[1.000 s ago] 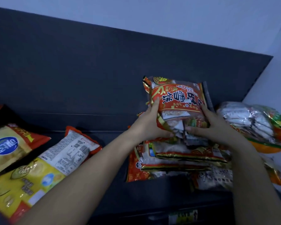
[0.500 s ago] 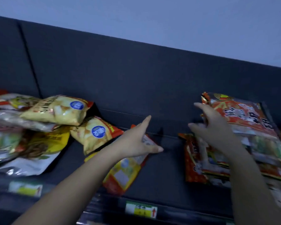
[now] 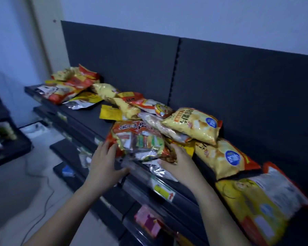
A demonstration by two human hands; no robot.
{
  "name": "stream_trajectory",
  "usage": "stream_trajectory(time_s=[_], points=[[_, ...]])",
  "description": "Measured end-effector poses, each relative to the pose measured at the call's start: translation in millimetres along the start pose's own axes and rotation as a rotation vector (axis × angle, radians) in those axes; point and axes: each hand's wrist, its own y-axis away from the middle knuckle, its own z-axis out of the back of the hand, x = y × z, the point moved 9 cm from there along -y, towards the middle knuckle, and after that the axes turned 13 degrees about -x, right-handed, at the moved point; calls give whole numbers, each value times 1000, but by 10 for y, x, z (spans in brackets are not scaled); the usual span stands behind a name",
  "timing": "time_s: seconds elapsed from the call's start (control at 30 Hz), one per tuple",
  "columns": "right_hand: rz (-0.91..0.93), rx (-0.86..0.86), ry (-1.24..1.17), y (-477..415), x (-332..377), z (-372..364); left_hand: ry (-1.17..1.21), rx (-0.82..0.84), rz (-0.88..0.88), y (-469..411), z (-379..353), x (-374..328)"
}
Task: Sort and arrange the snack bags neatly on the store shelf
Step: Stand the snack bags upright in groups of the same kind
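Red bag (image 3: pixel 137 139) lies centre frame at the shelf's (image 3: pixel 89 118) front edge. Left hand (image 3: pixel 105 164) presses its left side, fingers straight; right hand (image 3: pixel 178 166) grips its right corner. Likely light, slippery, with brittle contents: hold both side seams.

Snack bags (image 3: pixel 192 127) – glossy crinkled plastic/foil; shelf (image 3: pixel 89 119) – matt dark.

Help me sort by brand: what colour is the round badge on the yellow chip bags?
The round badge is blue; head view.
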Motion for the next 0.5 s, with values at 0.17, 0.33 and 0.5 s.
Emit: stream_trajectory(time_s=[0.17, 0.33, 0.5], points=[[-80, 23, -32, -250, 25, -352, -25, 62, 158, -231, -17, 524], [-130, 80, 88, -614, -60, -465, 239, 174, 223, -563, -287, 612], [-189, 267, 74, -977, -92, -659, 539, 249, 349, -774, -554, 697]])
